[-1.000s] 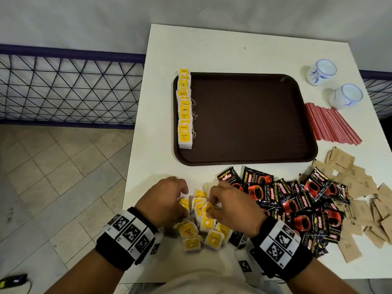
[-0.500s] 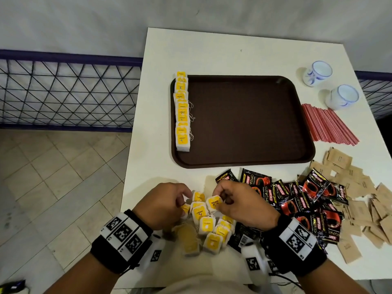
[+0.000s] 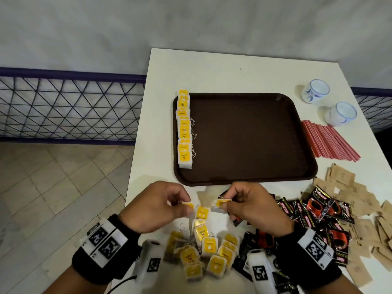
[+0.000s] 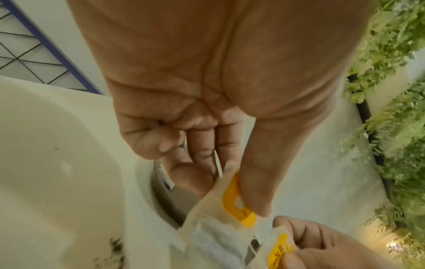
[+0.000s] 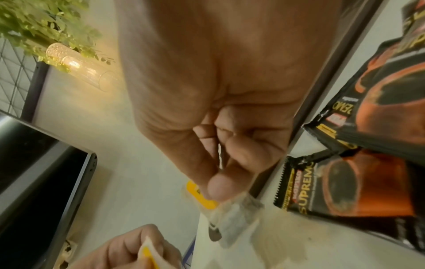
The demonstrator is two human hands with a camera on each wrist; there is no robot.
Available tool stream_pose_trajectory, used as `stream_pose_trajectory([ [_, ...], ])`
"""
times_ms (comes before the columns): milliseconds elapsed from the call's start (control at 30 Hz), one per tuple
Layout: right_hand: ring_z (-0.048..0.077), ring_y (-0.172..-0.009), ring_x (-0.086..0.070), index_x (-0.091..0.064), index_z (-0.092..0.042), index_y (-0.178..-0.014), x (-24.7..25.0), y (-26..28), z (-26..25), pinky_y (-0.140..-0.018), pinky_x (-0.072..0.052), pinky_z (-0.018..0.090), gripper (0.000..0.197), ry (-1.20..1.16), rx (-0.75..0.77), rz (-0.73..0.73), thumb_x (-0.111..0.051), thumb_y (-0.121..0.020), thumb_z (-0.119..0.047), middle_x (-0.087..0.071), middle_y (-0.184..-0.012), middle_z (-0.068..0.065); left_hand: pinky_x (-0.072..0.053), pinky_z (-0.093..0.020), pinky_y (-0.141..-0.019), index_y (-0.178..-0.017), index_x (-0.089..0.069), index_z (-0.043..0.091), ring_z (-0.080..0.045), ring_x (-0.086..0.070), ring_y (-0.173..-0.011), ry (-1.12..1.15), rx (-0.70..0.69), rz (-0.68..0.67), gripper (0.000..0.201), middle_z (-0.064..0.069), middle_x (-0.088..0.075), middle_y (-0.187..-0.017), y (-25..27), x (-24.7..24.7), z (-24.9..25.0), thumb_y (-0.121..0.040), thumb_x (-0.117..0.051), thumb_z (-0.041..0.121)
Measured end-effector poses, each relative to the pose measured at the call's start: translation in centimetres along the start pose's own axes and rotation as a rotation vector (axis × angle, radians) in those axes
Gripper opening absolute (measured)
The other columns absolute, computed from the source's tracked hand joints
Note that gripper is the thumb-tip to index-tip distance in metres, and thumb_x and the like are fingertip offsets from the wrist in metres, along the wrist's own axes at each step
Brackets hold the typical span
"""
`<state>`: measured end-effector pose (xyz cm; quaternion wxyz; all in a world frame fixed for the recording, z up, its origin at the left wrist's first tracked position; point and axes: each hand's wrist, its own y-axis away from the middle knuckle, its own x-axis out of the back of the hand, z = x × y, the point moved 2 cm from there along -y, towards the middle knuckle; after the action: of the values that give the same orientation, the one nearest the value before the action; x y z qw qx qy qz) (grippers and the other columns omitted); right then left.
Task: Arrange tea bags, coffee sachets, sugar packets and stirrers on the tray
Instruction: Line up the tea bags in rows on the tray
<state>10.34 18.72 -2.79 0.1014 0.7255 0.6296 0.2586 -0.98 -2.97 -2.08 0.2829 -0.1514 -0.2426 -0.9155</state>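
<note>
A brown tray (image 3: pixel 301 172) lies on the white table, with a row of yellow-tagged tea bags (image 3: pixel 184 130) along its left side. My left hand (image 3: pixel 182 205) pinches one tea bag (image 4: pixel 232 198) between thumb and fingers, lifted just above the table. My right hand (image 3: pixel 224 203) pinches another tea bag (image 3: pixel 220 203) (image 5: pixel 207 200) beside it. A loose heap of tea bags (image 3: pixel 209 249) lies below both hands. Black and orange coffee sachets (image 3: pixel 326 211), brown sugar packets (image 3: pixel 360 198) and red stirrers (image 3: pixel 326 141) lie to the right of the tray.
Two white and blue cups (image 3: pixel 316 91) (image 3: pixel 341 113) stand at the back right. The table's left edge (image 3: pixel 137 145) drops to a tiled floor beside a wire fence (image 3: pixel 70 107). Most of the tray's floor (image 3: pixel 244 134) is bare.
Both hands have risen from the tea bag heap, each with one tea bag pinched, and they have drawn slightly apart. The view has tilted so the tray sits lower.
</note>
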Motion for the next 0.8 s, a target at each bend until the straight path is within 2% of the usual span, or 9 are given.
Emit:
stream_pose_trajectory([
  [67, 0.029, -0.054, -0.056, -0.062, -0.002, -0.083, 0.2, -0.5, -0.2, -0.052, -0.044, 0.037, 0.012, -0.023, -0.002, 0.021, -0.071, -0.088, -0.005, -0.068, -0.063, 0.020, -0.038, -0.010, -0.060, -0.074, -0.069, 0.024, -0.003, -0.058, -0.066, 0.043, -0.030, 0.059, 0.012, 0.010, -0.068, -0.072, -1.0, 0.9, 0.1, -0.079, -0.080, 0.025],
  [133, 0.030, -0.056, -0.058, -0.059, -0.002, -0.087, 0.4, -1.1, -0.7, -0.053, -0.046, 0.035, 0.010, -0.026, 0.006, 0.029, -0.068, -0.091, -0.004, -0.071, -0.066, 0.017, -0.040, -0.012, -0.060, -0.076, -0.069, 0.024, -0.003, -0.059, -0.066, 0.029, -0.037, 0.115, 0.011, 0.006, -0.070, -0.074, -2.2, 1.8, 0.3, -0.080, -0.079, 0.024],
  [267, 0.032, -0.064, -0.067, -0.058, 0.001, -0.089, 0.4, -2.9, -1.5, -0.055, -0.052, 0.035, 0.007, -0.054, 0.054, 0.042, -0.064, -0.092, 0.002, -0.071, -0.072, 0.023, -0.043, -0.014, -0.063, -0.082, -0.067, 0.024, -0.001, -0.062, -0.066, -0.031, -0.002, 0.168, 0.009, 0.008, -0.072, -0.075, -5.4, 3.4, 0.6, -0.084, -0.075, 0.022],
  [367, 0.026, -0.061, -0.068, -0.057, 0.004, -0.092, 0.1, -4.5, -2.3, -0.052, -0.052, 0.030, 0.007, -0.050, 0.077, 0.065, -0.064, -0.092, 0.001, -0.070, -0.073, 0.024, -0.048, -0.025, -0.071, -0.084, -0.065, 0.025, -0.011, -0.067, -0.074, -0.102, 0.011, 0.182, 0.007, 0.007, -0.072, -0.076, -7.6, 4.1, 0.6, -0.087, -0.071, 0.023],
  [467, 0.022, -0.060, -0.067, -0.057, 0.008, -0.094, -0.2, -6.0, -2.7, -0.052, -0.053, 0.027, 0.008, -0.092, 0.070, 0.084, -0.063, -0.092, 0.003, -0.067, -0.076, 0.029, -0.047, -0.024, -0.070, -0.084, -0.063, 0.027, -0.014, -0.064, -0.076, -0.205, 0.014, 0.174, 0.009, 0.003, -0.071, -0.079, -9.0, 4.2, 0.5, -0.087, -0.070, 0.022],
  [600, 0.020, -0.058, -0.067, -0.056, 0.008, -0.096, -1.1, -7.7, -2.5, -0.051, -0.051, 0.030, 0.010, -0.065, 0.052, 0.064, -0.063, -0.092, 0.002, -0.067, -0.069, 0.017, -0.042, -0.022, -0.066, -0.081, -0.064, 0.033, -0.002, -0.057, -0.071, -0.317, -0.021, 0.149, 0.014, 0.012, -0.065, -0.080, -9.9, 4.0, 0.6, -0.083, -0.074, 0.023],
  [700, 0.014, -0.053, -0.065, -0.058, 0.003, -0.094, -1.6, -8.7, -2.4, -0.047, -0.047, 0.025, 0.007, -0.013, 0.041, 0.052, -0.064, -0.092, 0.000, -0.069, -0.065, 0.010, -0.035, -0.014, -0.060, -0.086, -0.073, 0.027, 0.004, -0.053, -0.065, -0.338, -0.029, 0.130, 0.007, 0.019, -0.059, -0.071, -10.2, 3.9, 0.6, -0.082, -0.075, 0.022],
  [800, 0.011, -0.050, -0.064, -0.059, 0.002, -0.093, -2.3, -9.5, -2.4, -0.046, -0.047, 0.024, 0.007, 0.018, 0.041, 0.047, -0.065, -0.091, -0.001, -0.069, -0.064, 0.007, -0.037, -0.015, -0.066, -0.094, -0.076, 0.024, -0.001, -0.054, -0.070, -0.381, -0.048, 0.131, 0.011, 0.015, -0.063, -0.081, -10.3, 3.8, 0.5, -0.084, -0.072, 0.024],
])
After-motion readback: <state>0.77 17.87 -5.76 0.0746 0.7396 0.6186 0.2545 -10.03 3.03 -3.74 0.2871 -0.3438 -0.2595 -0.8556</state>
